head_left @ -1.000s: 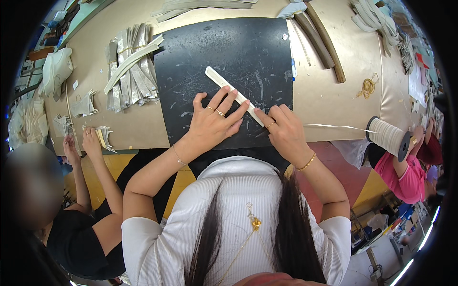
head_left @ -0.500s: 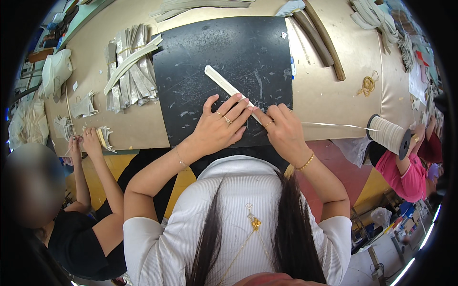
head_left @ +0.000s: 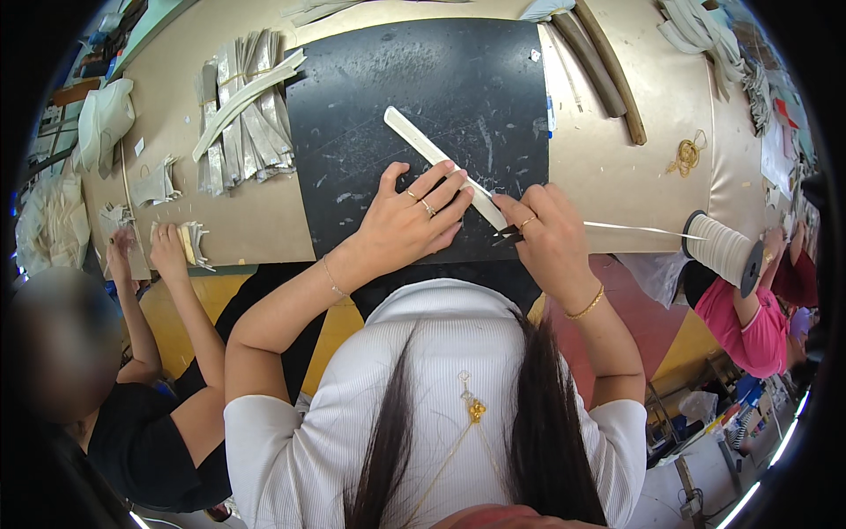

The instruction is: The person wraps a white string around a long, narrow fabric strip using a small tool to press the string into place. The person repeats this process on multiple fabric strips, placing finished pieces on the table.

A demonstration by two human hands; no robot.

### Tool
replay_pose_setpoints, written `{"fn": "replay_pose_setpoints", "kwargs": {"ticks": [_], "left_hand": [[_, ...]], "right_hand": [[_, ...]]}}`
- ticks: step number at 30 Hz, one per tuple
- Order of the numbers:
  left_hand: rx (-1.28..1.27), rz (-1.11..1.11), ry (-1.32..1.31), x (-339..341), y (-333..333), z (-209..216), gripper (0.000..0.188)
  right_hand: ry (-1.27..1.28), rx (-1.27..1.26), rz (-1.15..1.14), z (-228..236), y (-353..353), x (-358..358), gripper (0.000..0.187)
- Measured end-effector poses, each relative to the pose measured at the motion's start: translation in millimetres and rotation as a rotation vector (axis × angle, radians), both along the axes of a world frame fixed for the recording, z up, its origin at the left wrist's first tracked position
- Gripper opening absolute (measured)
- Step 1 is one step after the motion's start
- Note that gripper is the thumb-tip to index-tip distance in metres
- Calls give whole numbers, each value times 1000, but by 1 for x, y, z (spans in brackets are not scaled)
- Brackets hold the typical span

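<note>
On the black cutting mat (head_left: pixel 414 70), a long pale strip (head_left: pixel 419 139) lies slantwise. My left hand (head_left: pixel 419 216) rests over its middle with fingers spread, pressing it to the mat. Just past the strip's near end, my right hand (head_left: pixel 553 238) is closed around small dark snips (head_left: pixel 504 235). Only their pointed tips show; the rest is hidden in the palm. A thin white tape (head_left: pixel 626 227) runs from behind my right hand to a spool (head_left: pixel 723 251) at the table's right edge.
At the left lies a bundle of grey strips (head_left: pixel 247 119) with a curved pale piece (head_left: pixel 238 104) across it. Two brown rods (head_left: pixel 608 66) and a coil of yellow cord (head_left: pixel 686 155) lie to the right. A co-worker's hands (head_left: pixel 167 251) are at the table's left edge.
My right hand has shifted right, away from the strip's near end, and the dark snip tips now show. My left hand stays on the strip. The co-worker's hands have parted slightly.
</note>
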State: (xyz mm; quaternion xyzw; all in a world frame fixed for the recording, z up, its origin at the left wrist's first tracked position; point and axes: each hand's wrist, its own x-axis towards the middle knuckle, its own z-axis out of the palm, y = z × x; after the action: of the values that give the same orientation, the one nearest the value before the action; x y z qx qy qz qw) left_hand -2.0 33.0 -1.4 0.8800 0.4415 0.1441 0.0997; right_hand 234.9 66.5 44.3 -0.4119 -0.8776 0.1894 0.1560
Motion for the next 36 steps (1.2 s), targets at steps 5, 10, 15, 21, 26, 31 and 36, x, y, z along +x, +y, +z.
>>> {"fn": "replay_pose_setpoints", "kwargs": {"ticks": [5,10,15,21,26,31,36], "left_hand": [[-14,4,-11,0,0,2,47],[-34,9,-18,0,0,3,47],[-23,16,-19,1,0,2,50],[-28,18,-6,2,-1,1,56],[-27,17,-3,2,-1,0,56],[-28,42,13,5,-3,0,55],[32,11,-99,13,-12,-3,50]], "right_hand": [[-13,-13,22,-10,-11,3,39],[-37,27,34,-16,-15,4,38],[-42,37,38,-18,-16,4,37],[-59,29,50,-18,-15,4,37],[-1,22,24,-20,-16,2,48],[-117,33,76,-16,-16,4,40],[-140,38,83,-16,-16,4,39]]}}
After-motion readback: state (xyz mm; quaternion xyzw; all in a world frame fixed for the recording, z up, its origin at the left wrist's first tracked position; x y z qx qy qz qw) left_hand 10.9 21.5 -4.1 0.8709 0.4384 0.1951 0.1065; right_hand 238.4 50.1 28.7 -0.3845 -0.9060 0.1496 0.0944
